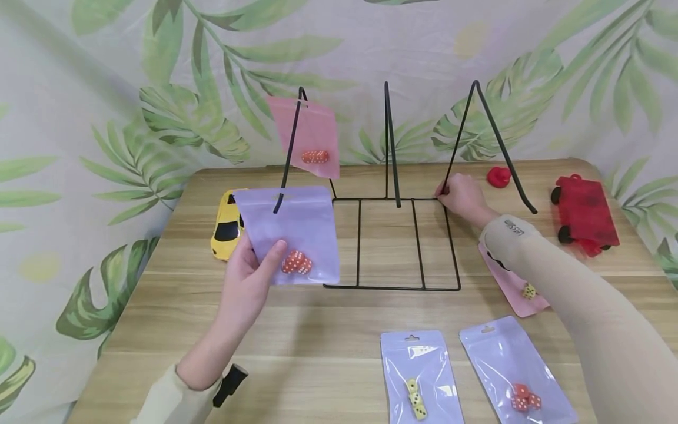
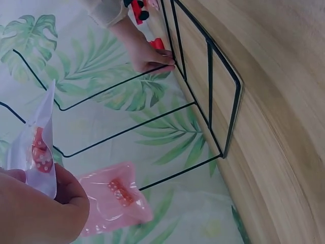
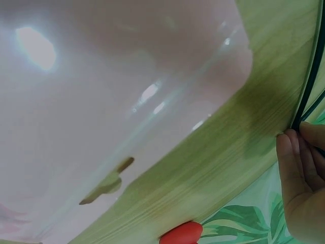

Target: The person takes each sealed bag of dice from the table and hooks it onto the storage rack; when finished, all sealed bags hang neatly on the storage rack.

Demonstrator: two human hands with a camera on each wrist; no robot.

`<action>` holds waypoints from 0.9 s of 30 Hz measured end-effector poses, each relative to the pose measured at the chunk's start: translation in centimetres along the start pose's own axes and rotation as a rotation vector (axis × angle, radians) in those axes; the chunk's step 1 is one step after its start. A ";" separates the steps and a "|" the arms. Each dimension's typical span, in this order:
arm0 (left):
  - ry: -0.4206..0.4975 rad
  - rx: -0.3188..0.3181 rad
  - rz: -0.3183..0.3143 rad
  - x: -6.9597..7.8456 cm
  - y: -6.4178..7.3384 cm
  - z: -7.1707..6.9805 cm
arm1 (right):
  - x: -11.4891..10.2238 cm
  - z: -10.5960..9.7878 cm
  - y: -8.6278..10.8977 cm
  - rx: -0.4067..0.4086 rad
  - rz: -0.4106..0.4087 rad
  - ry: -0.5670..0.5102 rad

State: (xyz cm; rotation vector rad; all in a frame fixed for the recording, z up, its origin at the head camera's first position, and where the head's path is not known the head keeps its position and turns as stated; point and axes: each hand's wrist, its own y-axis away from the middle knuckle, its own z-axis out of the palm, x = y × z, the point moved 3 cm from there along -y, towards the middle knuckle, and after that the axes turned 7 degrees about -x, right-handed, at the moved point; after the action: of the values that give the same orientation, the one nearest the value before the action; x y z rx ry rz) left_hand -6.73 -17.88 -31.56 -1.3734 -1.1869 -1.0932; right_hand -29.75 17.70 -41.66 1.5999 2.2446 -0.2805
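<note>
“At the left hook (image 1: 292, 138) of the wire rack (image 1: 392, 288), your left hand (image 1: 250, 277) is pinching a purple bag (image 1: 312, 221) of red dice (image 1: 296, 262), thumb in front. Step in hand: you're probably threading it on.”

“And your right hand (image 1: 466, 199)?”

“Clamping the rack's rear right corner between thumb and fingers; likely you're steadying it.”

“Next move is asking what?”

“Probably lining up the slot with the tip, then sliding the bag back toward the pink bag (image 1: 312, 132) hanging behind. We're not able to tell whether the tip is passing through.”

“Views differing?”

“Left wrist is showing fingers (image 2: 72, 193) lying curled against the purple bag's back, which the head view is hiding. Right wrist is showing the slot of a second pink bag (image 3: 111, 101) lying on the bench (image 1: 302, 365); from the head, your sleeve (image 1: 561, 294) is covering that end.”
</note>
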 end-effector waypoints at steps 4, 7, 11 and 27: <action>0.009 0.019 -0.046 -0.5 -1.9 -0.2 | 0.0 -0.1 0.1 0.005 0.006 0.000; 0.027 0.031 -0.065 -0.9 -3.4 -0.4 | 0.0 -0.1 0.1 0.009 0.003 0.000; 0.082 0.071 -0.100 -1.2 -5.5 -0.5 | 0.1 0.0 0.0 0.011 -0.009 0.005; 0.223 0.193 -0.156 -1.8 -12.0 -0.6 | 0.1 0.1 -0.1 0.029 -0.004 0.004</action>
State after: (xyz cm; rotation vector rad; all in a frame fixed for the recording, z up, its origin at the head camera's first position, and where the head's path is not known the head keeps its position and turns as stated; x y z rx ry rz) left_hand -18.88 -18.16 -31.93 -0.9977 -1.2145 -1.1744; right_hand -29.91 17.74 -41.83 1.6120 2.2567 -0.3130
